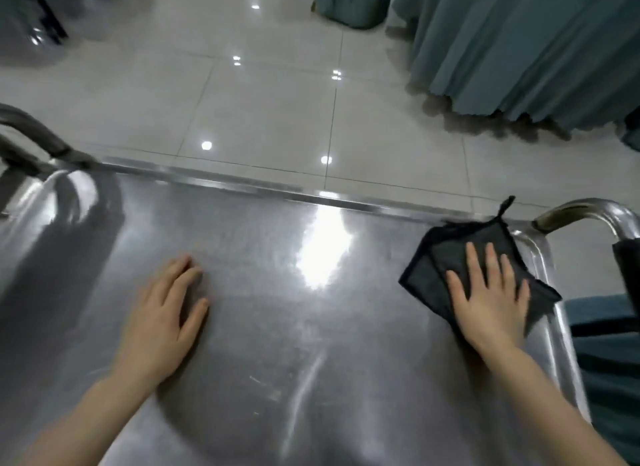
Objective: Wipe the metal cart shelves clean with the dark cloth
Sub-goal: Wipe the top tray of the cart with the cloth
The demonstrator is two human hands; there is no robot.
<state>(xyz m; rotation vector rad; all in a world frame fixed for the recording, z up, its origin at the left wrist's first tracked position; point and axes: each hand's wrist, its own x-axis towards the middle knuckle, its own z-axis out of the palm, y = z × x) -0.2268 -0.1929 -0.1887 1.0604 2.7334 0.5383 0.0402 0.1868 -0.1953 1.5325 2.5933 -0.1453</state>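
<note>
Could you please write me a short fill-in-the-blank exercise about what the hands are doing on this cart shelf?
1. The dark cloth lies under the person's ____ hand.
2. The left hand rests flat on the cart shelf, holding ____.
3. Beyond the shelf, the floor is laid with glossy ____.
Missing words: right; nothing; tiles.

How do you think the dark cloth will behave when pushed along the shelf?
The cloth is probably floppy: it lies folded in flat layers. It likely glides easily, since the shelf looks smooth and shiny. Pressed only by the right hand, it may bunch.
</note>
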